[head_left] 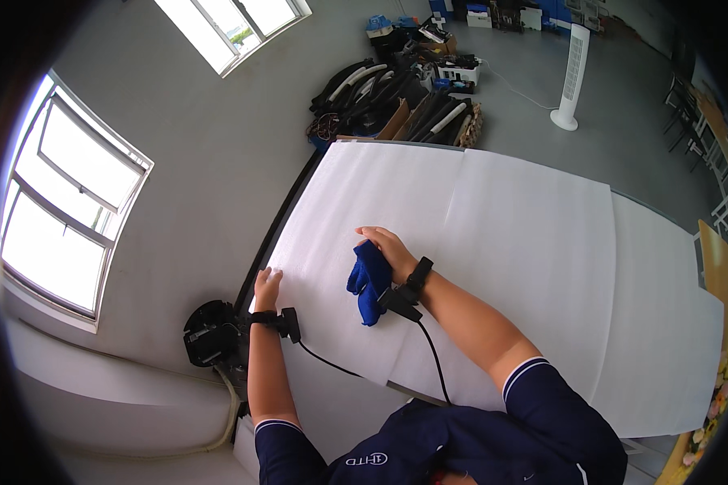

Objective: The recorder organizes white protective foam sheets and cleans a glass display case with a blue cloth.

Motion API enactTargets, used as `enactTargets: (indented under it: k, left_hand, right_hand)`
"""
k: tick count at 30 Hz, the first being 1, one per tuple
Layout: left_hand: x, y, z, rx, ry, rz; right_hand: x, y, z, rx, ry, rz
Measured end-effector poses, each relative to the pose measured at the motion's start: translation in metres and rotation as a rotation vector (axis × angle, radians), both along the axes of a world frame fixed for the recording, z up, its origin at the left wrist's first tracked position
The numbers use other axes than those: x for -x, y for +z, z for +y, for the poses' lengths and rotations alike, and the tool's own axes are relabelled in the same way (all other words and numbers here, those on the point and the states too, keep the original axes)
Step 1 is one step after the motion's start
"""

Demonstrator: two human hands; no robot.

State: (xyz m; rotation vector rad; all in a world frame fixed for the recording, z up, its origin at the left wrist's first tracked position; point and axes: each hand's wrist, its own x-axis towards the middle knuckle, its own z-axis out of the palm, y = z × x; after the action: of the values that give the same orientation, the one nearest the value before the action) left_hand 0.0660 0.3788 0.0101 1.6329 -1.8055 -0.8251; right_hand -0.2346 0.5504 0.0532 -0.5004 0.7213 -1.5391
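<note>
A crumpled deep-blue cloth [370, 283] is at the left part of the white-covered table [526, 234]. My right hand [392, 252] curves along the cloth's far and right side, its fingers bent toward the left and the cloth bunched against the palm. The thumb of that hand is hidden behind the cloth. At the table's left edge is my left hand [268, 284], holding nothing, with its fingers loosely apart. Each wrist wears a black strap with a small black device, and a cable runs from each device toward my body.
Black hoses and boxes [388, 97] are heaped on the floor beyond the table. A white tower fan [573, 77] stands at the far right. By the left wall sits a black round-based object [210, 333]. Windows [73, 202] open that wall, and chairs line the right side.
</note>
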Motion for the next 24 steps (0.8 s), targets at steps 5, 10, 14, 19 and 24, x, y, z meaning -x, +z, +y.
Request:
enactTargets:
  k: [5,10,14,19,24]
  left_hand:
    - [0.014,0.033,0.086,0.04,0.069,-0.138]
    - [-0.01,-0.003,0.125,0.222,0.011,-0.323]
    - [0.025,0.012,0.143,0.256,0.072,-0.494]
    - [0.041,0.018,0.146,0.229,0.148,-0.494]
    - [0.044,0.016,0.148,0.317,0.136,-0.527]
  right_hand:
    - [0.007,-0.001,0.002,-0.027,0.03,0.012]
    - [0.001,0.002,0.0,-0.007,0.009,0.026]
    - [0.0,0.003,0.002,0.014,0.002,0.013]
    - [-0.008,0.01,0.003,0.069,-0.002,0.114]
    - [-0.015,0.009,0.004,0.16,0.088,0.368]
